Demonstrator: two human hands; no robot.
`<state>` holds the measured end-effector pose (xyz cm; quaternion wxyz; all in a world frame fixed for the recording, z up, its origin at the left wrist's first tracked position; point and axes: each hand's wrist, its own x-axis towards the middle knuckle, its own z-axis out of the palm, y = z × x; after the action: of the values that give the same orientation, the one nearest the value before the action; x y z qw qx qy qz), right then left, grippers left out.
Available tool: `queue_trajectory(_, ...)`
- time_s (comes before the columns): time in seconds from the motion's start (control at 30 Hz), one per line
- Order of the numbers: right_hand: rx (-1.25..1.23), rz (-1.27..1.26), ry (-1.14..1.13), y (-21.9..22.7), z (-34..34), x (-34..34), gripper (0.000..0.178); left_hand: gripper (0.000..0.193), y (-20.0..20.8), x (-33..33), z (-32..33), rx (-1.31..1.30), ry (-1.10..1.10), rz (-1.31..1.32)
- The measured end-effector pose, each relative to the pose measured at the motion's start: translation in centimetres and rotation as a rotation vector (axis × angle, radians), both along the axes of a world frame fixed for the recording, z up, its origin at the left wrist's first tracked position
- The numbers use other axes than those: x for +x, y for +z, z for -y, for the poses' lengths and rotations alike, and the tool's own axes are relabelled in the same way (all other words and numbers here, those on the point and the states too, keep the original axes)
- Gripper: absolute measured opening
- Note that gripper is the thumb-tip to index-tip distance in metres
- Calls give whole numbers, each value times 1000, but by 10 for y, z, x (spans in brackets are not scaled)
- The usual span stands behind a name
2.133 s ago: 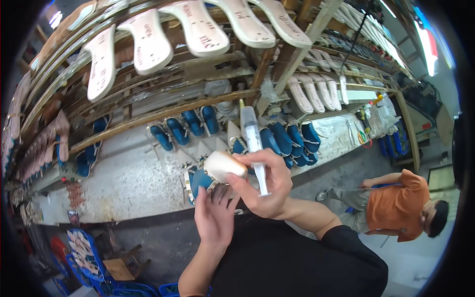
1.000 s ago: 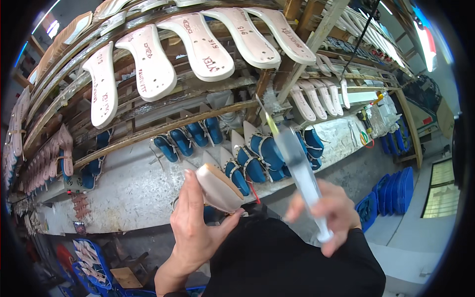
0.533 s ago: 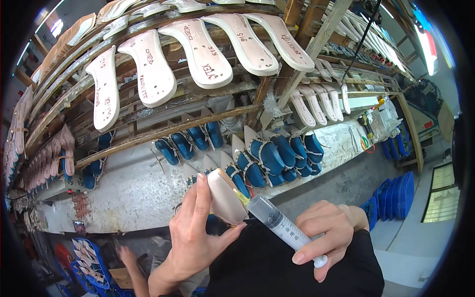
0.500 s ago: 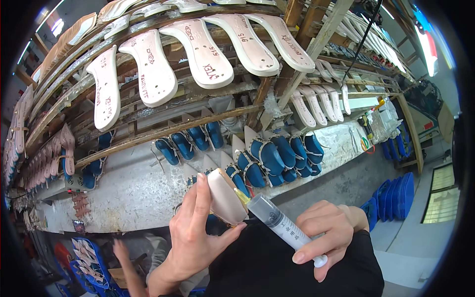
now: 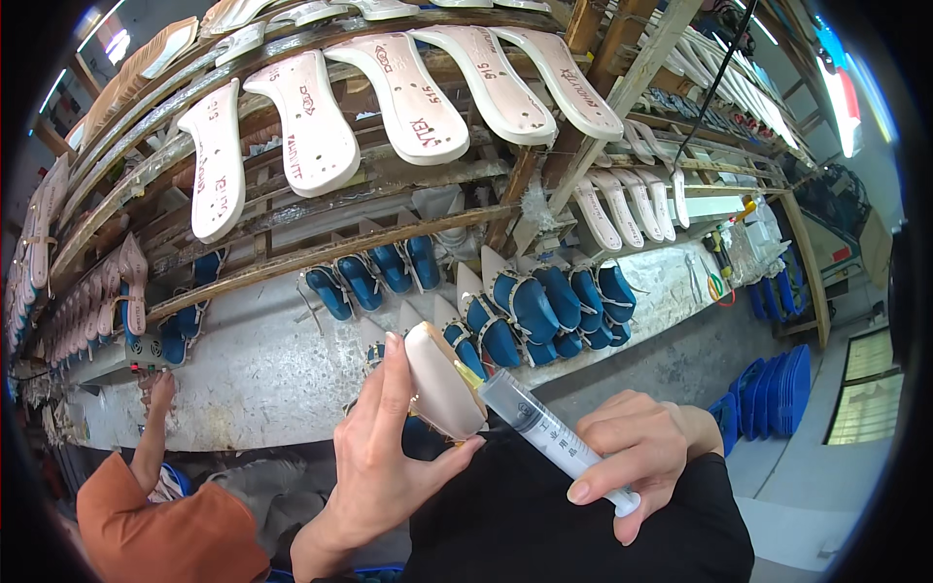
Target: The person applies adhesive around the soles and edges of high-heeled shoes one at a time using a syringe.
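Observation:
My left hand [image 5: 374, 452] grips a smooth beige shoe [image 5: 444, 384], thumb under its lower end and fingers along its left side. Only the shoe's rounded outer face shows well; the rest is hidden behind my fingers. Inside my right hand [image 5: 641, 452] lies a clear syringe [image 5: 544, 428] with a grey-black piston and a white plunger. Fingers wrap over its barrel while the thumb is near the plunger end. Its yellow tip [image 5: 468, 374] meets the shoe's right edge; whether anything comes out cannot be seen.
Pointed shoes with blue insides [image 5: 530, 306] stand on the pale workbench [image 5: 262, 389]. Above, wooden racks hold white-pink shoe soles [image 5: 398, 97]. A co-worker in an orange shirt [image 5: 170, 525] reaches onto the bench at left. Blue stacked pieces [image 5: 777, 389] are at right.
The co-worker at lower left has come further into view, and that arm now reaches up to the bench. My syringe has shifted slightly up and left; both hands keep their hold.

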<state>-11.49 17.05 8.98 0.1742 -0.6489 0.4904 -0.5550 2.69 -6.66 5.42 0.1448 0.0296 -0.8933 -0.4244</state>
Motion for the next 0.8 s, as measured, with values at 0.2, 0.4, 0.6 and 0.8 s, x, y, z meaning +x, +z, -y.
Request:
queue_trajectory(0.2, -23, 89, 9, -3, -6, 4, 61, 130, 0, 2, 0, 29, 1, 9)
queue_trajectory(0.4, -47, 187, 9, -7, -8, 11, 61, 130, 1, 5, 1, 21, 0, -6)
queue_trajectory(0.6, -45, 267, 6, -6, -8, 17, 61, 130, -2, 8, 0, 70, 6, -26)
queue_trajectory(0.8, -37, 282, 4, -6, -11, 20, 60, 130, -3, 10, 0, 103, -2, -24)
